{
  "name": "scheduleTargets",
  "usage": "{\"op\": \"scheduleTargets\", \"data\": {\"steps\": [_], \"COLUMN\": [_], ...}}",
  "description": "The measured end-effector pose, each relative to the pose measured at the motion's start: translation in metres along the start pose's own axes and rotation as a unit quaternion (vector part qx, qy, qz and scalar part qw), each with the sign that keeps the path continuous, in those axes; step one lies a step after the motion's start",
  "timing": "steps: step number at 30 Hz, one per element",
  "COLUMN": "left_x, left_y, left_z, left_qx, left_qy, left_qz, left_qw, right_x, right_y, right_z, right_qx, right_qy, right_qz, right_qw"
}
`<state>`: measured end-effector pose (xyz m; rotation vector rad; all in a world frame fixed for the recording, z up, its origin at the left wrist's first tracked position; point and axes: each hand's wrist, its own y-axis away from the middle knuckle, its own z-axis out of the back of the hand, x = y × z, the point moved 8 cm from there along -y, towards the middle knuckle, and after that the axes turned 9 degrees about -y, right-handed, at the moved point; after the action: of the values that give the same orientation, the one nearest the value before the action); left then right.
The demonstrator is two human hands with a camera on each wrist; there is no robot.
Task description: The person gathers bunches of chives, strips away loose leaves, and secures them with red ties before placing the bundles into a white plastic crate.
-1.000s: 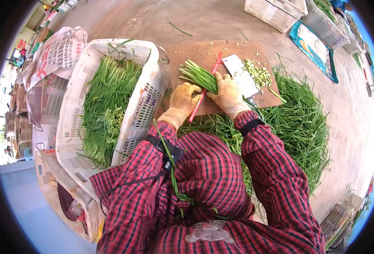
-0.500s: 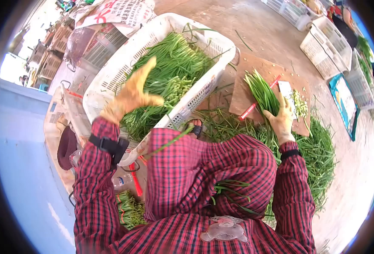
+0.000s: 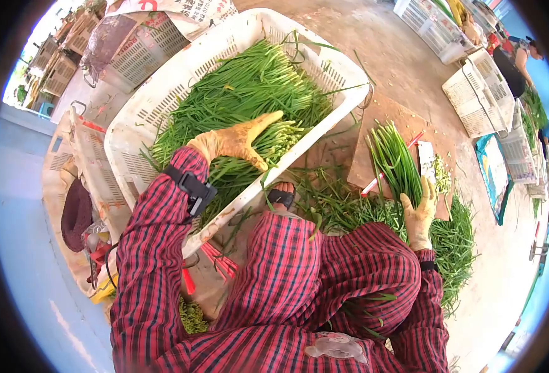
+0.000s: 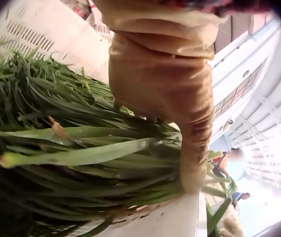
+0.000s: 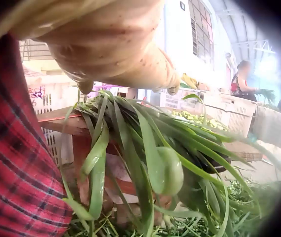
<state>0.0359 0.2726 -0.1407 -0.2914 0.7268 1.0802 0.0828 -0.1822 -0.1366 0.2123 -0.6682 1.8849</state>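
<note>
Holding green stems: the white crate (image 3: 343, 74), tilted across the view, is well filled with green stems (image 3: 243, 87), many with their pale ends toward its right wall.
Heap of loose leaves (image 3: 455, 255): spread on the ground beside and beyond the right sleeve, near the desk.
Desk (image 3: 380, 112): low and wooden, to the right of the crate, with the bundle on it.
Bundle (image 3: 394, 158): lying on the desk, its leafy end hanging over the near edge in the right wrist view.
Left hand (image 3: 231, 142): gloved, over the stems in the crate, thumb and forefinger wide apart around some pale ends; the other fingers are partly hidden among leaves.
Right hand (image 3: 419, 217): gloved, at the leafy part of the bundle, fingers nearly straight, thumb apart from them; it seems to rest there lightly, though the contact is hard to see.
White card (image 3: 425, 158): flat on the desk, just beside the bundle.
Red strip (image 3: 414, 140): passing under the bundle, showing on both sides.
Pale clippings (image 3: 441, 176): scattered beside the card.
</note>
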Motion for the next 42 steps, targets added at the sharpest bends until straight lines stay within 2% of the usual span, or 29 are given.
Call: {"op": "scheduleTargets", "data": {"steps": [1, 4, 6, 8, 9, 10, 12, 13, 16, 18, 20, 21, 23, 24, 26, 27, 28, 30, 31, 32, 35, 36, 40, 41, 42], "left_x": [0.005, 0.013, 0.014, 0.006, 0.007, 0.008, 0.016, 0.012, 0.027, 0.035, 0.04, 0.036, 0.035, 0.034, 0.031, 0.032, 0.037, 0.051, 0.052, 0.059, 0.058, 0.059, 0.052, 0.086, 0.029], "left_y": [-0.006, -0.02, -0.022, -0.022, -0.019, -0.016, -0.011, -0.007, -0.009, -0.01, -0.009, -0.01, -0.014, -0.014, -0.01, -0.01, -0.007, 0.003, 0.003, 0.01, 0.039, 0.051, 0.106, 0.129, 0.128], "left_z": [0.0, -0.02, -0.024, -0.027, -0.024, -0.027, -0.025, -0.02, -0.034, -0.039, -0.037, -0.033, -0.036, -0.036, -0.035, -0.044, -0.054, -0.05, -0.055, -0.055, -0.015, 0.001, 0.037, 0.031, 0.051], "left_qx": [0.001, 0.121, 0.131, 0.135, 0.086, 0.088, 0.037, -0.002, -0.025, -0.037, -0.076, -0.077, -0.015, -0.014, -0.05, -0.068, -0.067, -0.18, -0.169, -0.167, -0.264, -0.302, -0.395, -0.405, -0.432], "left_qy": [0.004, 0.14, 0.144, 0.187, 0.191, 0.191, 0.107, 0.146, 0.174, 0.178, 0.066, 0.066, 0.141, 0.142, 0.183, 0.291, 0.292, 0.122, 0.189, 0.189, 0.348, 0.317, 0.386, 0.36, 0.435], "left_qz": [-0.003, 0.007, 0.014, -0.015, -0.015, -0.015, 0.034, 0.041, 0.064, 0.044, 0.013, 0.012, 0.051, 0.049, 0.045, 0.037, 0.037, 0.013, -0.02, -0.02, 0.02, 0.027, 0.005, 0.017, 0.038], "left_qw": [1.0, 0.983, 0.981, 0.973, 0.978, 0.978, 0.993, 0.988, 0.982, 0.982, 0.995, 0.995, 0.989, 0.989, 0.981, 0.954, 0.953, 0.976, 0.967, 0.967, 0.899, 0.899, 0.834, 0.84, 0.789], "right_x": [-0.002, -0.005, -0.009, -0.017, -0.021, -0.027, -0.033, -0.034, -0.035, -0.034, -0.033, -0.032, -0.032, -0.032, -0.031, -0.031, -0.032, -0.032, -0.033, -0.033, -0.035, -0.036, -0.033, -0.034, -0.036], "right_y": [0.002, 0.007, 0.012, 0.017, 0.019, 0.021, 0.025, 0.025, 0.024, 0.024, 0.025, 0.024, 0.025, 0.025, 0.026, 0.027, 0.028, 0.028, 0.027, 0.027, 0.029, 0.03, 0.035, 0.037, 0.038], "right_z": [-0.001, -0.003, -0.002, -0.004, -0.005, -0.007, -0.011, -0.012, -0.016, -0.016, -0.015, -0.015, -0.014, -0.013, -0.011, -0.011, -0.011, -0.009, -0.009, -0.008, -0.003, -0.001, 0.011, 0.013, 0.015], "right_qx": [0.002, 0.009, 0.012, 0.01, 0.011, 0.009, 0.009, 0.009, 0.006, 0.003, 0.0, -0.004, -0.004, -0.003, -0.004, -0.005, -0.003, -0.007, -0.007, -0.009, -0.012, -0.013, -0.022, -0.023, -0.022], "right_qy": [0.003, -0.005, -0.01, -0.017, -0.016, -0.014, -0.014, -0.013, -0.009, -0.001, 0.0, 0.0, 0.0, -0.002, -0.003, -0.006, -0.006, -0.005, -0.005, -0.005, -0.007, -0.009, -0.021, -0.016, -0.015], "right_qz": [-0.002, -0.006, -0.02, -0.054, -0.055, -0.066, -0.079, -0.081, -0.086, -0.085, -0.08, -0.075, -0.077, -0.079, -0.082, -0.082, -0.083, -0.074, -0.074, -0.073, -0.074, -0.076, -0.084, -0.079, -0.088], "right_qw": [1.0, 1.0, 1.0, 0.998, 0.998, 0.998, 0.997, 0.997, 0.996, 0.996, 0.997, 0.997, 0.997, 0.997, 0.997, 0.997, 0.997, 0.997, 0.997, 0.997, 0.997, 0.997, 0.996, 0.997, 0.996]}}
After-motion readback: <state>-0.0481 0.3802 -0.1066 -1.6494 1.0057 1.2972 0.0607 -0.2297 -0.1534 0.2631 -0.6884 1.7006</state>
